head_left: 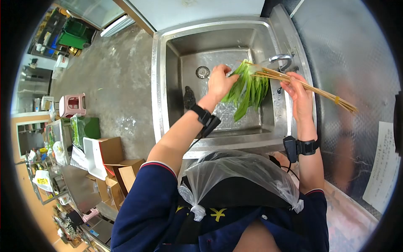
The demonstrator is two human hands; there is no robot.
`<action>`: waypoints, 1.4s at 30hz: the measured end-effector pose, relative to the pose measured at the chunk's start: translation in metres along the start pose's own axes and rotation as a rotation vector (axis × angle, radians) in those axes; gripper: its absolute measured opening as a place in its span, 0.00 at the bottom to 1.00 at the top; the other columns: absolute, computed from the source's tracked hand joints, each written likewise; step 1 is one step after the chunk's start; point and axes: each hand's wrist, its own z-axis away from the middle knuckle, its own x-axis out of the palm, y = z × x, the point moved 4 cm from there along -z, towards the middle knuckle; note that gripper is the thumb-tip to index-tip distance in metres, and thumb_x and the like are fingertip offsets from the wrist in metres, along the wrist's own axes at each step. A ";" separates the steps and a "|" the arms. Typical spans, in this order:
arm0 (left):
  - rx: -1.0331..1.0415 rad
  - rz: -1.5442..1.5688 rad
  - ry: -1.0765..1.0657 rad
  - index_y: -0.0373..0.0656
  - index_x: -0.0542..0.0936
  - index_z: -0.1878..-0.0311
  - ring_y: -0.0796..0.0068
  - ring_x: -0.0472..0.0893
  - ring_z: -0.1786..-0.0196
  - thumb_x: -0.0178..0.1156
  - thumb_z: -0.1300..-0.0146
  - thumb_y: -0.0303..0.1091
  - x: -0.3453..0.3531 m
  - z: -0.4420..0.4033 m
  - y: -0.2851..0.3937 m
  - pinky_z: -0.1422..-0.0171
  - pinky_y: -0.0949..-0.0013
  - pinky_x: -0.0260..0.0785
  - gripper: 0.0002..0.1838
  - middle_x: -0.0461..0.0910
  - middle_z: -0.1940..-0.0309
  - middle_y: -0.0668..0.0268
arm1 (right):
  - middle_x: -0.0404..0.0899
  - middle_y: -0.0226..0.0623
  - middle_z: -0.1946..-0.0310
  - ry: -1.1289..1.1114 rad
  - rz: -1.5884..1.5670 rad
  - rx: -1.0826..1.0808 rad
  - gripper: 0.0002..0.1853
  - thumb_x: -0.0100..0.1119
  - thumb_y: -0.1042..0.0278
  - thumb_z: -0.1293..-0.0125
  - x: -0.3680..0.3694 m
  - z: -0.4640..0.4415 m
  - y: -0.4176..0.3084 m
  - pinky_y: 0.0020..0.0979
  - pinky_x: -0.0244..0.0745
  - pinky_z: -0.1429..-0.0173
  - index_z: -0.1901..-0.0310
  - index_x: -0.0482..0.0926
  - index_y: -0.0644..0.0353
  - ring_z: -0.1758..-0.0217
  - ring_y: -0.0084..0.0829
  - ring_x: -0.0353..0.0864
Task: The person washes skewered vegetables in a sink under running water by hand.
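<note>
My right hand (297, 92) is closed around a bundle of thin wooden skewers (312, 87), tied near their far end with a yellow band. Leafy green vegetables (247, 90) are threaded on the other end of the skewers and hang over the sink (193, 52). Beside the leaves is my left hand (220, 82), thumb and fingers apart, with its thumb at the leaf edge. Curved above the skewers is the faucet (280, 59), and water seems to fall on the pale stems. A dark scrubbing pad (189, 97) rests at the sink's left side.
A metal wall (348, 84) with a paper sheet (384, 168) stands on the right. On the floor at left are a pink stool (72, 105), cardboard boxes (111, 151) and a green bin (75, 33). The sink's drain (202, 72) is visible.
</note>
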 end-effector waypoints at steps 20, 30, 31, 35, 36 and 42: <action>-0.190 0.214 -0.287 0.33 0.74 0.66 0.64 0.77 0.69 0.59 0.56 0.36 0.039 0.006 -0.027 0.62 0.66 0.68 0.16 0.77 0.73 0.55 | 0.76 0.28 0.73 0.014 0.287 -0.034 0.13 0.58 0.61 0.42 0.041 -0.014 -0.004 0.18 0.70 0.64 0.61 0.78 0.62 0.71 0.16 0.72; -0.341 -0.213 -0.362 0.30 0.78 0.67 0.54 0.79 0.65 0.61 0.57 0.57 0.040 0.027 0.001 0.60 0.60 0.70 0.32 0.78 0.70 0.48 | 0.80 0.37 0.73 -0.025 0.709 -0.243 0.13 0.58 0.58 0.44 0.072 -0.014 -0.019 0.26 0.71 0.63 0.64 0.79 0.60 0.69 0.28 0.79; -0.343 -0.210 -0.360 0.30 0.78 0.67 0.54 0.79 0.65 0.61 0.57 0.57 0.043 0.030 0.001 0.60 0.60 0.70 0.32 0.78 0.70 0.48 | 0.80 0.38 0.73 -0.018 0.743 -0.257 0.13 0.58 0.58 0.44 0.074 -0.013 -0.022 0.26 0.71 0.63 0.64 0.80 0.58 0.68 0.30 0.80; -0.496 -0.139 -0.382 0.36 0.80 0.67 0.54 0.78 0.60 0.60 0.56 0.54 0.049 0.040 -0.006 0.55 0.59 0.69 0.27 0.79 0.67 0.51 | 0.80 0.38 0.73 0.003 0.803 -0.244 0.13 0.56 0.55 0.44 0.082 -0.013 -0.024 0.27 0.72 0.63 0.65 0.80 0.56 0.68 0.32 0.80; -0.457 -0.119 -0.332 0.36 0.79 0.66 0.53 0.78 0.60 0.59 0.57 0.52 0.047 0.040 -0.005 0.55 0.60 0.69 0.25 0.79 0.67 0.50 | 0.80 0.38 0.73 0.000 0.804 -0.245 0.13 0.56 0.55 0.44 0.082 -0.012 -0.024 0.27 0.72 0.63 0.65 0.80 0.56 0.68 0.32 0.80; -0.314 -0.104 -0.235 0.35 0.78 0.63 0.54 0.78 0.62 0.58 0.56 0.50 0.018 0.027 -0.023 0.56 0.60 0.68 0.26 0.79 0.70 0.50 | 0.79 0.40 0.76 -0.040 0.833 -0.319 0.14 0.55 0.54 0.43 0.077 -0.022 -0.024 0.30 0.71 0.65 0.66 0.81 0.55 0.71 0.36 0.80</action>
